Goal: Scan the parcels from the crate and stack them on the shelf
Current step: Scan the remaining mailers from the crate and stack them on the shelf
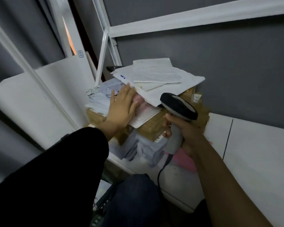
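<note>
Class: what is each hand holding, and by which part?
The right hand grips the scanner by its handle. The left hand holds nothing, lying flat on the parcels.

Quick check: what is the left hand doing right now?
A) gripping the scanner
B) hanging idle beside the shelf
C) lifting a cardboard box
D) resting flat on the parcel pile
D: the left hand lies with straight fingers on the parcel pile, while the right hand grips the scanner.

Plain grey wall [228, 71], dim light
</note>
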